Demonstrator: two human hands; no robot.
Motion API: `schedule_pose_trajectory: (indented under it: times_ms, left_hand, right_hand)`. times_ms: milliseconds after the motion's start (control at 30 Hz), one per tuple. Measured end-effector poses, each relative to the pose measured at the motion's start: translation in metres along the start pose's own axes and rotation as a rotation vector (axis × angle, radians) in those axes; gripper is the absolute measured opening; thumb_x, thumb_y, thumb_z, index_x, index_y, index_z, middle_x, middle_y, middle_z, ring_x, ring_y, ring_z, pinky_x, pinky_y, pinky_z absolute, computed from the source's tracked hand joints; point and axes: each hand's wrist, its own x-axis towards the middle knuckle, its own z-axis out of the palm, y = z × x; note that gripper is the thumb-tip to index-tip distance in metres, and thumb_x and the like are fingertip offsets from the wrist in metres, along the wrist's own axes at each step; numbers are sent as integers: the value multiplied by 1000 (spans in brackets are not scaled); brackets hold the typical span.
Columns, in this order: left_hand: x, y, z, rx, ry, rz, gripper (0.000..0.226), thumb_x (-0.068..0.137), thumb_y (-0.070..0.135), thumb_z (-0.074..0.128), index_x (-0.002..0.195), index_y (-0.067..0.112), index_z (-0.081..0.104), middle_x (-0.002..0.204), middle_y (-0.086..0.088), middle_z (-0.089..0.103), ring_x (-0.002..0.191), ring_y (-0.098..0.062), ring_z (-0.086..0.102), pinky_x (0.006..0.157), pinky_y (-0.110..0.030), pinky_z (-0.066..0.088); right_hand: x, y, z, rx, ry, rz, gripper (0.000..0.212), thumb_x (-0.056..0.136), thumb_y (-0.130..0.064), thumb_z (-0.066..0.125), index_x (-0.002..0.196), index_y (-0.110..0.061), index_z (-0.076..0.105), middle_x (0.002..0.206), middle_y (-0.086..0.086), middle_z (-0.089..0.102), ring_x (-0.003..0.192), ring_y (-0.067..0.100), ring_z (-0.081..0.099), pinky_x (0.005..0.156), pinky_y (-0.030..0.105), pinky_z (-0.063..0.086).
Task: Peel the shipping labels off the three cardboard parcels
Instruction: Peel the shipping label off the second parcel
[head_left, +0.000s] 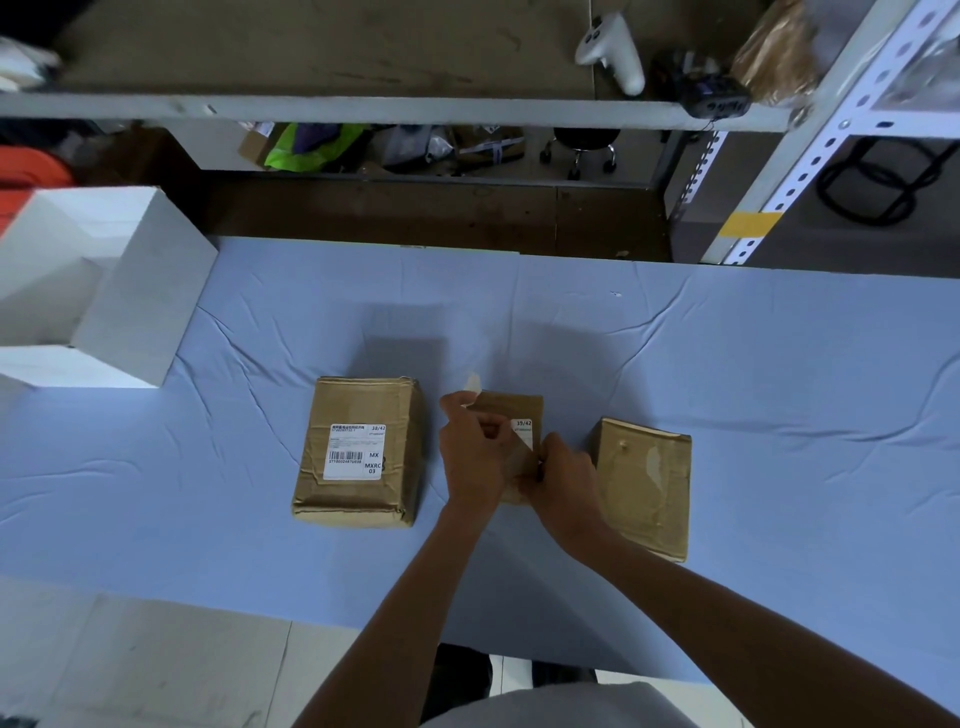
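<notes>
Three brown cardboard parcels lie on the blue cloth. The left parcel (358, 499) carries a whole white shipping label (356, 451). My hands hide most of the middle parcel (511, 408); a corner of its label (523, 432) shows. My left hand (470, 457) grips this parcel from the left, and a white paper scrap (473, 383) sticks up by its fingertips. At the label's lower edge, my right hand (563, 475) pinches the label. The right parcel (644, 499) has no label, only a pale torn patch (653, 462).
An open white box (140, 291) stands at the table's left end. Behind the table is a shelf with a white controller (613, 49) and a perforated metal rack post (779, 192) at the right. The blue cloth (779, 389) stretches to the right.
</notes>
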Motion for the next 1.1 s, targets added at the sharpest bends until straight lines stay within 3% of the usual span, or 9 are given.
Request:
schedule_pose_trajectory:
  times_ms: [200,467,633,767,867,967,1100]
  left_hand:
    - [2,-2,-4,-30,-2,-4,46,77,3,70,113,10,42,70,9,62,69,-5,64,63,-12,50]
    - [-1,-7,-9,-20,22,65,52,73,2,76,114,11,45,72,7,65,70,-10,67,69,-26,57]
    - [1,-4,-6,-1,21,66,51,75,2,73,116,10,44,72,7,64,70,-8,66,67,-21,55]
    - [5,-6,-6,-3,23,79,47,77,0,69,116,9,44,72,6,64,71,-10,66,66,-20,53]
    - [8,-7,-6,-8,29,79,47,76,1,69,115,9,44,73,4,64,72,-14,66,67,-24,54]
    - [11,-7,-6,-4,30,67,45,77,1,68,114,10,43,76,-1,65,74,-15,66,66,-18,52]
    - [11,-7,-5,8,52,58,50,77,0,68,118,11,41,79,-1,65,76,-14,66,70,-23,53]
  right_hand:
    - [0,-1,0,-3,-9,-28,21,80,-9,57,79,-18,38,67,-3,46,67,20,47,45,24,27]
    - [2,-3,-2,-56,-24,-48,17,79,-4,53,77,-13,39,67,4,50,65,24,49,54,34,36]
    - [2,-2,-3,-31,-36,-53,21,80,-8,55,75,-16,36,64,-2,46,61,19,45,53,32,34]
    - [0,2,-2,6,-14,-75,21,80,-12,60,79,-17,39,74,-3,49,67,17,45,55,29,32]
    - [0,5,3,44,-2,-70,17,81,-13,62,89,-17,48,88,-1,56,78,19,54,66,35,45]
    - [-1,6,7,105,7,-76,27,82,-13,61,107,-20,54,103,-1,62,93,20,62,79,43,53]
    - [0,6,7,188,-1,-88,41,82,-5,59,120,-22,55,110,-2,65,102,17,63,86,40,55]
